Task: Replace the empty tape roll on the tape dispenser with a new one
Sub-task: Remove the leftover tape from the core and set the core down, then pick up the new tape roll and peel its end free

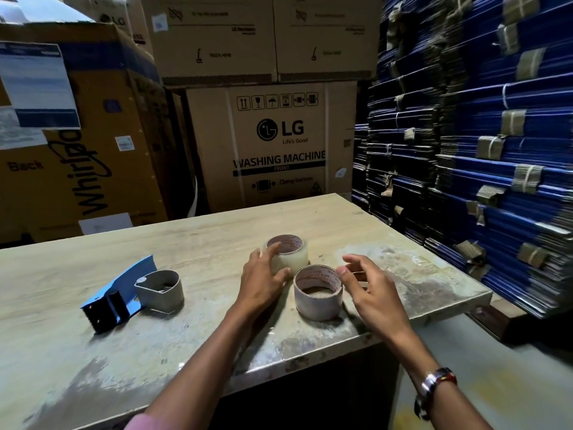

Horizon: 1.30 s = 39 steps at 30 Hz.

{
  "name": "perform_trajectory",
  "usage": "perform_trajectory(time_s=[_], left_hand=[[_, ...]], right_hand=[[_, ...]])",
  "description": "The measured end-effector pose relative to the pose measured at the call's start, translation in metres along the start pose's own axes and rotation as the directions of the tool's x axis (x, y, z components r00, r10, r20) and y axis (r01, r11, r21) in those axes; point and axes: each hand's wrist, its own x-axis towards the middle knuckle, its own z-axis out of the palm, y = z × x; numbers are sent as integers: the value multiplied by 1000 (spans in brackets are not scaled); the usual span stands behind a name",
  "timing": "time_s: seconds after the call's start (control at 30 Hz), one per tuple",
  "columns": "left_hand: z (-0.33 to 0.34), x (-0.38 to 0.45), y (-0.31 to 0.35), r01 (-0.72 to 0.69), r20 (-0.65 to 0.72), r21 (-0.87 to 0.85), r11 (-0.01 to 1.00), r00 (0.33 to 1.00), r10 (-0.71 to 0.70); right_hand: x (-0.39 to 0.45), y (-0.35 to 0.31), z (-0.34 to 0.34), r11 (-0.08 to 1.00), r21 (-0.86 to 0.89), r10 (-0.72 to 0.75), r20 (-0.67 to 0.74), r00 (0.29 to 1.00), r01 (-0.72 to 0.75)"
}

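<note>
The table (93, 352) is the landmark here, a pale worn top with cardboard appliance boxes (273, 144) behind its far edge and stacks of flattened blue cartons (496, 150) beside its right edge; all the things of the task lie on it.

On the left part of the table lies the tape dispenser (121, 293), blue, on its side, with the toothed blade toward the near edge; its grey hub (159, 290) carries no roll that I can see, so I judge that the old core is already off and the step in hand is the taking of the new roll.

Toward the middle of the table stands the new tape roll (288, 254), clear tape on a brown core, flat on its end; just in front of it, nearer to the table's front edge, stands the empty tape roll (317, 293) (only a bare cardboard ring), and it holds nothing, one sees the table through it.

The left hand (263, 280) is spread wide with the fingers touching the near side of the new roll, not yet closed on it; the right hand (369, 290) is also open and curved, its fingertips just at the rim of the empty core, holding nothing.

The next move calls for a firm grasp of the full roll, then carrying it left across the table to the hub, with the loose end facing the blade.
</note>
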Motion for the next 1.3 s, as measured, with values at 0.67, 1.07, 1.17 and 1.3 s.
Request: perform_trajectory(time_s=[0.67, 1.07, 1.17, 1.3], left_hand=[[-81, -75, -25, -46, -102, -391, 919, 995, 7], [-148, -143, -60, -48, 86, -572, 819, 989, 119], [-156, -147, -68, -1, 94, -623, 782, 993, 76], [-151, -144, -65, -54, -154, -428, 902, 988, -13]], right_hand=[[-10, -67, 8, 948, -162, -270, 48, 962, 274], [-46, -104, 101, 949, 300, -100, 571, 815, -94], [-50, -106, 116, 932, 336, -75, 549, 833, -138], [-57, -109, 136, 921, 362, -15, 406, 914, -146]])
